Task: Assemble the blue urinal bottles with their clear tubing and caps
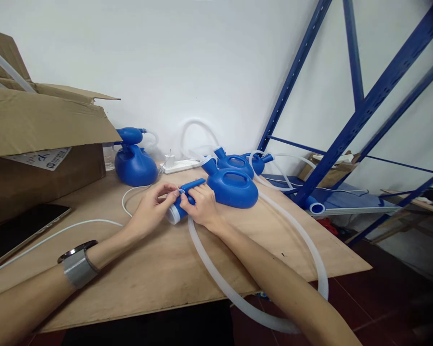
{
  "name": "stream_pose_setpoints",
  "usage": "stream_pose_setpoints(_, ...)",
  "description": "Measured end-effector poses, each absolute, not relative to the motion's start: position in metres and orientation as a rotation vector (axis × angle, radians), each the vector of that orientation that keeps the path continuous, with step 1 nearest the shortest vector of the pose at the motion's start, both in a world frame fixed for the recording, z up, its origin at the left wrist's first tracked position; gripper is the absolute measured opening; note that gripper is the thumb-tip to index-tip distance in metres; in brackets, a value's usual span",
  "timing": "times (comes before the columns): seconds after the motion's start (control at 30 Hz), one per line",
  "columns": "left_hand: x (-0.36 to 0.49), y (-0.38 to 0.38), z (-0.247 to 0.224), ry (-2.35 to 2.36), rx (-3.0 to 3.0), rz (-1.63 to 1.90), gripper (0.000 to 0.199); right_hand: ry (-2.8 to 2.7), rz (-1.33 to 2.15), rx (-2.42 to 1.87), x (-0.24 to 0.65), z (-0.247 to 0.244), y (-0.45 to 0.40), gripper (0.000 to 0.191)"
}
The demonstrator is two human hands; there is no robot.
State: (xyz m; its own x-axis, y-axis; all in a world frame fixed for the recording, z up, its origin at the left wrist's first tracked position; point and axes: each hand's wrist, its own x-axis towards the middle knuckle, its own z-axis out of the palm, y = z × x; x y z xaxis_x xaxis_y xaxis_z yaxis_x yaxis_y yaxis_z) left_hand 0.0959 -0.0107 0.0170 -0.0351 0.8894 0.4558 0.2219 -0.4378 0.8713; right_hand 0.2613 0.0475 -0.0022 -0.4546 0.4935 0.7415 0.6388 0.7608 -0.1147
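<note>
Both hands are together over the table around a blue plastic tube fitting [193,184], which has a white round rim [172,215] at its near left end. My right hand [203,204] is closed round the fitting, its fingers over the top. My left hand [158,201] pinches at the fitting's upper side with thumb and forefinger, by a small pale tab [181,191]. A translucent hose [216,281] starts under my right hand and loops past the table's front edge; its join is hidden. Just behind stands a blue jug with a handle [234,190].
More blue jugs [234,163] with hoses stand behind, another [135,166] at the left. A white power strip [180,166] lies by the wall. An open cardboard box [46,120] and a dark phone-like device [25,228] are left. Blue rack posts [346,120] rise right.
</note>
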Motion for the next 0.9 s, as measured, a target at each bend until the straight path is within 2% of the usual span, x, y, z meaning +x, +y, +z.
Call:
stream_pose_setpoints(0.27, 0.0952, -0.0131, 0.0155, 1.254, 1.805, 1.486, 0.035, -2.13, -0.243, -0.849, 0.2624, 0.0, 0.0458, 0.029)
stream_pose_setpoints(0.6, 0.0961, -0.0182, 0.0215, 1.324, 1.839, 1.442, 0.036, -2.091, -0.225, -0.805, 0.2646, -0.0041, 0.0496, 0.041)
stream_pose_setpoints(0.9, 0.0951, -0.0198, 0.0179, 1.432, 1.966, 1.433, 0.03, -2.085, -0.246, -0.788, 0.2647, -0.0016, 0.0459, 0.039)
